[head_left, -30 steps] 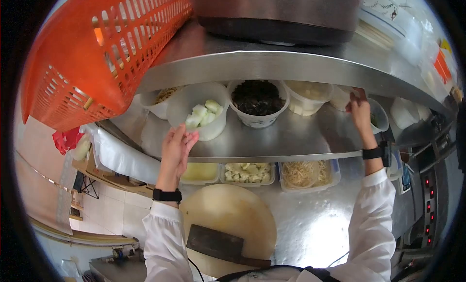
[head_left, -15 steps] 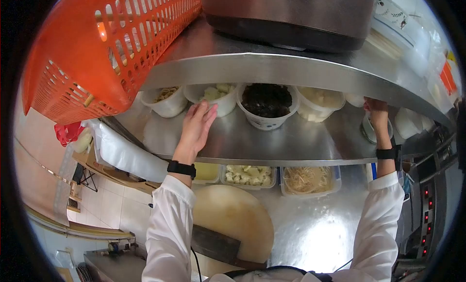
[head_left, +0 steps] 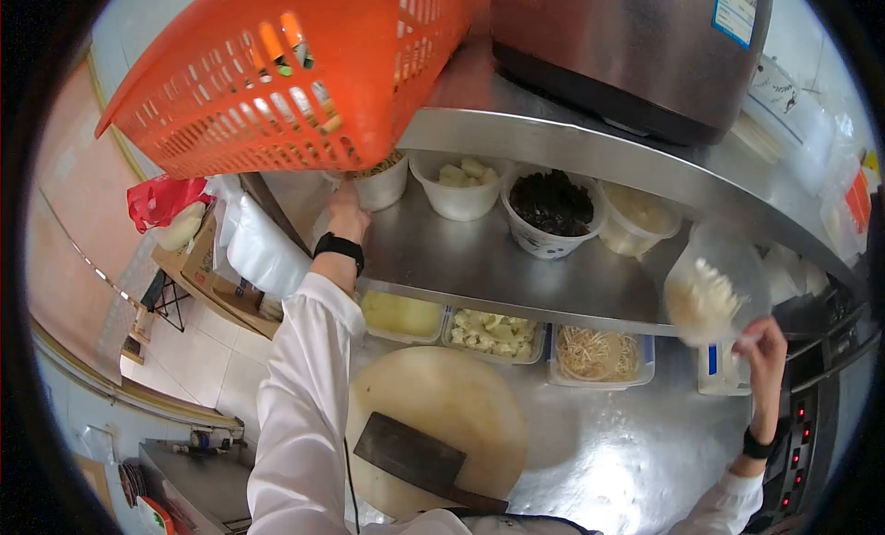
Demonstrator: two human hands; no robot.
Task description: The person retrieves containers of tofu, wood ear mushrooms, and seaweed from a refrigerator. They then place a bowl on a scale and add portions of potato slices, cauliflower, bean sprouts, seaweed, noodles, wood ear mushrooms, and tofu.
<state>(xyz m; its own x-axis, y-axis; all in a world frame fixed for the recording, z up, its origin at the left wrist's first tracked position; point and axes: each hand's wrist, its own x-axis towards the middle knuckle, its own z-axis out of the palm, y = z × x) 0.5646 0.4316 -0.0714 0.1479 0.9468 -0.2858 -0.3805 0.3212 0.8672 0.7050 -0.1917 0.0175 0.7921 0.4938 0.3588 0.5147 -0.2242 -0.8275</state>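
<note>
My left hand (head_left: 346, 214) is closed at the left side of a round white plastic tub (head_left: 385, 188) of pale strips, its fingertips partly hidden under the orange basket. My right hand (head_left: 763, 346) pinches the edge of a translucent plastic tub (head_left: 684, 270), tilted in front of the shelf, with whitish food pieces (head_left: 708, 295) in it. Along the shelf stand a tub of pale chunks (head_left: 459, 192), a tub of dark, leafy-looking food (head_left: 546, 245) and a tub with pale contents (head_left: 636, 231).
An orange basket (head_left: 369, 83) overhangs the shelf (head_left: 442, 268) at left. A large dark appliance (head_left: 618, 56) stands on top. Below are boxes of yellowish food (head_left: 401, 330), pale chunks (head_left: 493, 351) and sprouts (head_left: 599, 369). A cleaver (head_left: 410, 450) lies on the round board (head_left: 479, 397).
The view has shifted left. My left hand has moved left to the tub of strips. My right hand has drawn a tub of whitish food out from the shelf towards me.
</note>
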